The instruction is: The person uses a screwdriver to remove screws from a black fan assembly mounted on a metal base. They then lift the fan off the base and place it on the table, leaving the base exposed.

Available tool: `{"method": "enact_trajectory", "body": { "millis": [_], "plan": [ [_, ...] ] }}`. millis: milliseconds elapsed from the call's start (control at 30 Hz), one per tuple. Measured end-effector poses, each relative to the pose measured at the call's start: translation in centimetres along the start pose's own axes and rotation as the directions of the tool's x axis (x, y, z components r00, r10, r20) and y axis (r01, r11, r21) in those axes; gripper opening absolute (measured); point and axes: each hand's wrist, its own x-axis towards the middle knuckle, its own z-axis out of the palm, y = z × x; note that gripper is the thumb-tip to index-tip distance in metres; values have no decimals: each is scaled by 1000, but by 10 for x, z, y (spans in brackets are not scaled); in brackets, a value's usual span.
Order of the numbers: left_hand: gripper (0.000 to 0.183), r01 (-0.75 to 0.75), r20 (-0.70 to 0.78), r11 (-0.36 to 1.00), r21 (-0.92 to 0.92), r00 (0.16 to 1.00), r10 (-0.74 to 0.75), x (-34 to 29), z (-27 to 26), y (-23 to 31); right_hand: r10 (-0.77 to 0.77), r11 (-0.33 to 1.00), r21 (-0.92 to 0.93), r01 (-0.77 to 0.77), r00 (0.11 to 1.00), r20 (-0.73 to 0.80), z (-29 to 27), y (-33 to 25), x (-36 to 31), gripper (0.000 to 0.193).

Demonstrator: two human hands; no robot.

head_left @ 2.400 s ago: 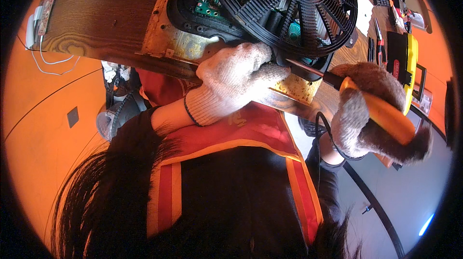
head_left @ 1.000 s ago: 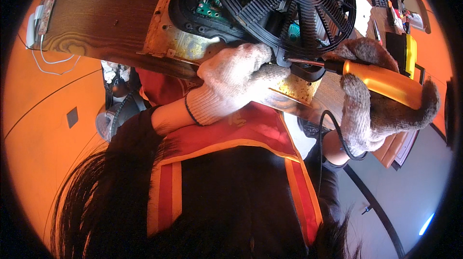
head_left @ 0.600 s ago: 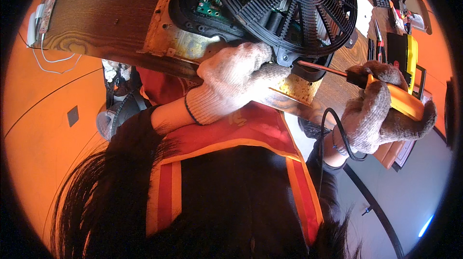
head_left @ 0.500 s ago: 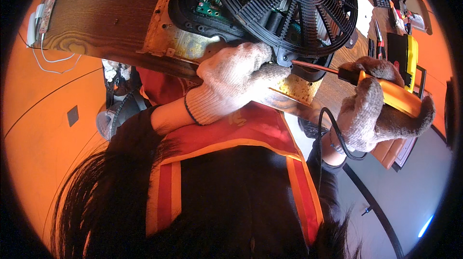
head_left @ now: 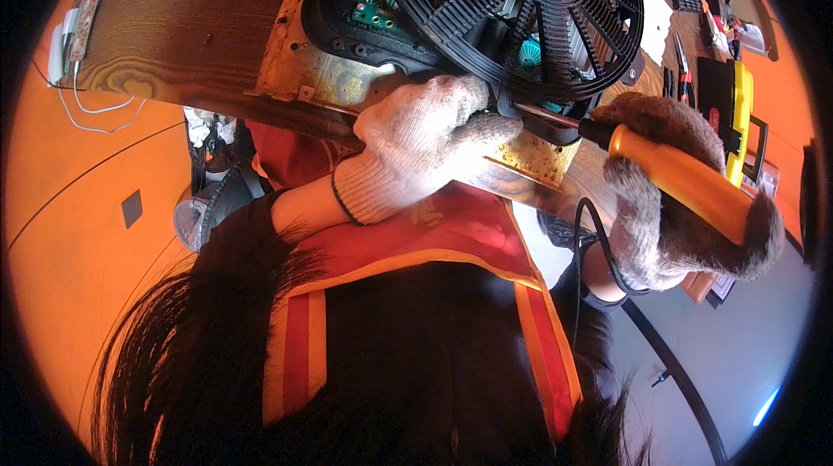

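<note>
Ribbed black fan grille (head_left: 538, 6) meets orange-handled screwdriver (head_left: 668, 175) in knitted-gloved right hand (head_left: 685, 206).

Top of the black fan grille (head_left: 521, 6) cut off by the picture's edge, screwdriver (head_left: 668, 175) tip hidden behind the left hand (head_left: 425, 141), small tools at far right too blurry to name

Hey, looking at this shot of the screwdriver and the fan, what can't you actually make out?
All in the head view:
- Screwdriver tip: hidden behind the black fan grille and the left hand, so whatever it meets cannot be seen.
- Left fingers: curled under the grille; their grip is hidden.
- Circuit board: mostly covered by the grille.
- Tools at upper right: small, bent by the rim.
</note>
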Motion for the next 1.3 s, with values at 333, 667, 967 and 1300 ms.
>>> {"method": "enact_trajectory", "body": {
  "millis": [333, 667, 967, 1300],
  "plan": [
    [28, 34, 35, 999, -2, 999, -33, 0, -2, 2, -11, 1000, -9, 11, 1000, -19, -4, 3, 10, 82],
    [34, 5, -46, 1000, 21, 999, -4, 0, 4, -1, 52, 988, 135, -70, 990, 133, -8, -1, 22, 77],
    [30, -136, -95, 985, 105, 985, 146, 2, 8, -10, -13, 990, 143, 1, 997, 81, -1, -4, 27, 81],
    [25, -640, -19, 556, 531, 647, 763, 0, -1, -30, -14, 933, 358, 27, 999, -41, 14, 8, 24, 85]
  ]
}}
